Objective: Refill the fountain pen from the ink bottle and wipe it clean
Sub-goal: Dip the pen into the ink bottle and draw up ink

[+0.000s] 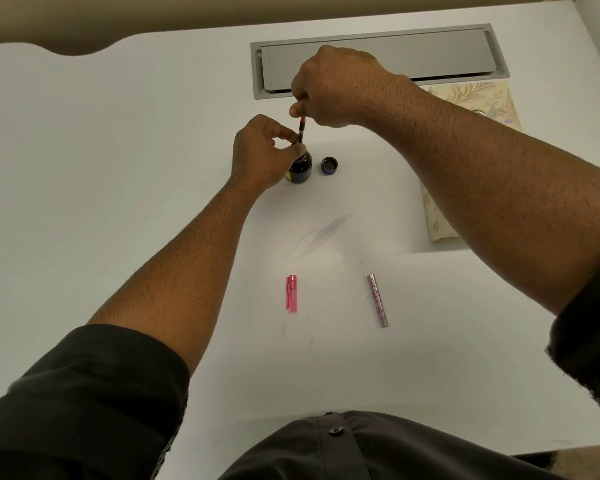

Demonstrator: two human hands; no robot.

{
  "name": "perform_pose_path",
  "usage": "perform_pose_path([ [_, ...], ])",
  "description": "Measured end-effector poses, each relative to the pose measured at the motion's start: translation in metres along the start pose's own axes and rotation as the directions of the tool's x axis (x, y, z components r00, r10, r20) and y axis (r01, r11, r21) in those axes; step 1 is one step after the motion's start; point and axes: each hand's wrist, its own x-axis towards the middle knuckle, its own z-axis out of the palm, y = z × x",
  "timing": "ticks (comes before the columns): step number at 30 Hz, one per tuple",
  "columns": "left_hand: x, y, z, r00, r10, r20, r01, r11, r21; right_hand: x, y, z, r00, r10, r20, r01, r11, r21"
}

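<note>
Nearest, at 6 o'clock: one dark shirt [329, 445] with a button, cut off by the bottom edge. Two dark rolled sleeves, the right one cut off at the side.

On the white worktop [118, 168], a little past the shirt: one pink pen cap [291, 294] at 6 o'clock, lying flat. One silver pen barrel [377, 300] just to its 3 o'clock side, well apart from it. Writing on it too small to read. Faint grey smudge [321, 233] beyond them.

Farther, near the middle: one dark ink bottle [300, 168], open, partly hidden by the left hand [260, 150]. Left hand pinching the low end of the pen. One black bottle cap [329, 165] just beside the bottle at 3 o'clock.

One thin pen [301, 130] standing upright in the bottle mouth, tip hidden. Right hand [336, 88] closed around its top end.

At 2 o'clock: one flowery cloth [478, 98], mostly hidden under the right arm.

Farthest, at 12 o'clock: one grey hatch [430, 53].
</note>
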Motion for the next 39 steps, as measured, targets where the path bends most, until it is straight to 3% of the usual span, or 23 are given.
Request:
perform_pose_path([
  [9,-0.009,0.01,-0.008,1.0,0.025,-0.014,-0.025,0.999,-0.033,-0.012,0.0,-0.014,0.996,0.034,-0.087,-0.034,0.999,0.003],
  [16,-0.014,0.02,-0.013,0.996,0.085,0.006,-0.085,0.996,0.036,-0.043,0.002,-0.019,0.983,0.137,-0.123,-0.132,0.99,0.046],
  [24,-0.04,0.024,-0.008,0.967,0.255,-0.003,-0.252,0.959,0.129,-0.101,0.001,0.007,0.959,0.278,-0.052,-0.256,0.931,0.26],
  [29,-0.068,0.025,-0.001,0.954,0.295,-0.056,-0.292,0.955,0.042,-0.142,-0.01,0.038,0.898,0.432,-0.086,-0.321,0.775,0.544],
  [33,-0.093,0.027,0.003,0.947,0.311,-0.08,-0.314,0.949,-0.021,-0.171,-0.026,0.066,0.827,0.56,-0.052,-0.316,0.539,0.78],
  [35,-0.108,0.029,0.005,0.956,0.282,-0.079,-0.287,0.956,-0.059,-0.182,-0.035,0.076,0.807,0.591,-0.002,-0.309,0.424,0.852],
  [39,-0.135,0.033,0.006,0.979,0.192,-0.069,-0.2,0.968,-0.148,-0.204,-0.051,0.088,0.804,0.592,0.064,-0.299,0.309,0.903],
])
